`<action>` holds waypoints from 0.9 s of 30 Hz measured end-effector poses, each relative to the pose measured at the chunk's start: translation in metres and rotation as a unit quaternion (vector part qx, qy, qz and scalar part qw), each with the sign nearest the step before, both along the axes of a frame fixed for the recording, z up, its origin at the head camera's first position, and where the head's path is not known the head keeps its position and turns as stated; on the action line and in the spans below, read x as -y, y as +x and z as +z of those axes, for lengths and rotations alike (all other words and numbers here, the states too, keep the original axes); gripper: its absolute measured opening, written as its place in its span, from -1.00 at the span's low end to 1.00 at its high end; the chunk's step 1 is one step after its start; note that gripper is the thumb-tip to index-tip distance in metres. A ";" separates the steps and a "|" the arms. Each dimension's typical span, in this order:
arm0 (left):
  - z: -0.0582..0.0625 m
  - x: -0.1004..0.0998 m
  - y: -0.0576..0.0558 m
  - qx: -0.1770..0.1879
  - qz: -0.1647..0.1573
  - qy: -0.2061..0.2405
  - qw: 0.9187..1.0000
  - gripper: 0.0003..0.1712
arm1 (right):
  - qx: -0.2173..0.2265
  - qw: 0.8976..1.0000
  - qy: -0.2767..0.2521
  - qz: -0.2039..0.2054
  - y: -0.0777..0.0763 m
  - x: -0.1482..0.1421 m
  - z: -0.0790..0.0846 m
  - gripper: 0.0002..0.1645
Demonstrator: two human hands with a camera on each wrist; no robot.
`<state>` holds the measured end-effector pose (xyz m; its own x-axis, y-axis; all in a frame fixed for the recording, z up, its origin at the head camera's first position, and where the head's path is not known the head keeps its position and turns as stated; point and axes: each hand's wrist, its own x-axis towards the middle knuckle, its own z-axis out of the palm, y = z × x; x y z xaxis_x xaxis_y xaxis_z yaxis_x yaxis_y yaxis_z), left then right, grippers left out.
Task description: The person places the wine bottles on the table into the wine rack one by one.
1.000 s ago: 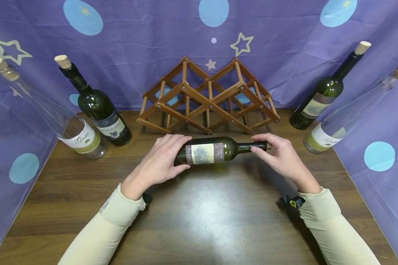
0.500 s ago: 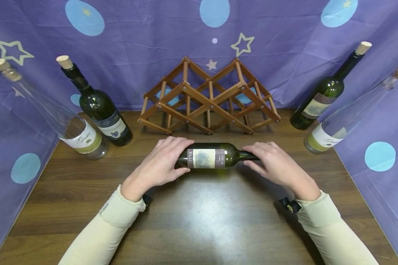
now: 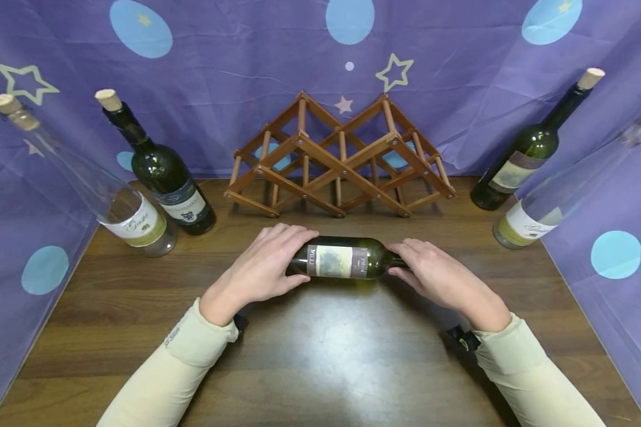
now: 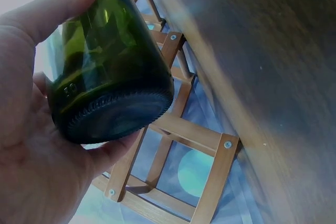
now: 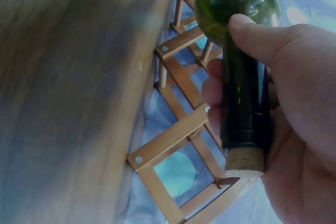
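A dark green wine bottle [image 3: 338, 261] lies sideways between both hands, its label facing up. My left hand [image 3: 267, 262] grips the base end, thumb on the near side and fingers over the far side. The round glass bottom shows in the left wrist view, beside the palm. My right hand [image 3: 437, 274] holds the neck close to the shoulder. A cork [image 5: 245, 161] in the bottle's mouth shows in the right wrist view. Both wrist views show the bottle held off the tabletop. Behind it stands a folding wooden wine rack [image 3: 344, 171].
On the left stand a corked clear bottle [image 3: 133, 225] and a corked dark bottle [image 3: 184, 201]. Another dark bottle [image 3: 515, 169] and clear bottle [image 3: 529, 225] stand on the right. A purple curtain [image 3: 235, 53] hangs behind the wooden table [image 3: 299, 373].
My right hand has slid from the mouth end along the neck toward the bottle's shoulder. The bottle has come slightly closer to me, with the left hand still on its base end.
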<state>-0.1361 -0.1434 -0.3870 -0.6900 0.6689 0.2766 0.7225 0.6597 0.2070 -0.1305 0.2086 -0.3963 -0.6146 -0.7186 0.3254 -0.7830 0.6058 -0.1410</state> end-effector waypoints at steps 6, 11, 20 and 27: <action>0.001 -0.001 -0.002 -0.002 0.001 -0.005 1.000 -0.02 | -0.007 1.000 0.004 0.004 0.002 -0.005 -0.003 -0.54; 0.001 -0.004 -0.002 -0.008 0.002 -0.003 1.000 -0.02 | -0.001 1.000 0.000 -0.003 0.005 -0.010 -0.006 -0.54; 0.001 -0.003 -0.001 -0.012 0.003 0.022 1.000 0.07 | 0.018 1.000 -0.016 -0.014 0.010 -0.023 -0.005 -0.53; 0.002 0.004 -0.004 -0.008 0.012 0.039 0.999 0.15 | 0.024 0.999 -0.026 -0.033 0.015 -0.036 -0.005 -0.48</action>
